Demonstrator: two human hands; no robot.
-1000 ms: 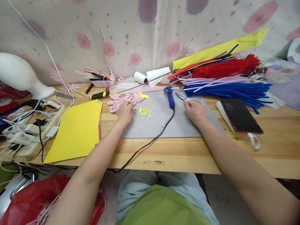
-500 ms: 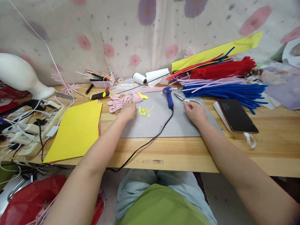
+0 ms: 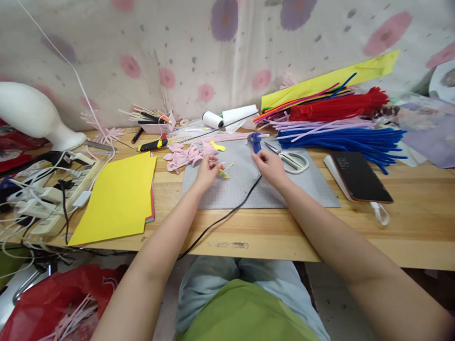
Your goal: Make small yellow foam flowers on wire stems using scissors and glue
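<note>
My right hand (image 3: 269, 166) is wrapped round the handle of a blue glue gun (image 3: 255, 140), whose black cord runs down over the table edge. My left hand (image 3: 208, 172) has its fingers pinched together over the grey cutting mat (image 3: 245, 196). A thin white stem shows at its fingertips, though its far end is too small to make out. Beside those fingers lie small yellow pieces (image 3: 224, 175) and fine white stems (image 3: 230, 166). Pink fuzzy shapes (image 3: 183, 157) and a yellow strip (image 3: 217, 146) rest just behind. Scissors (image 3: 294, 161) with pale handles lie right of the glue gun.
Blue pipe cleaners (image 3: 338, 138) and red pipe cleaners (image 3: 335, 109) are piled at the back right. A phone (image 3: 361, 175) leans at the right. Yellow sheets (image 3: 115, 201), a utility knife (image 3: 152, 145) and a cable-crowded power strip (image 3: 54, 220) occupy the left.
My right hand has let go of the scissors, moved left and taken hold of the glue gun's handle. My left hand has shifted right, from the pink shapes to the small yellow pieces.
</note>
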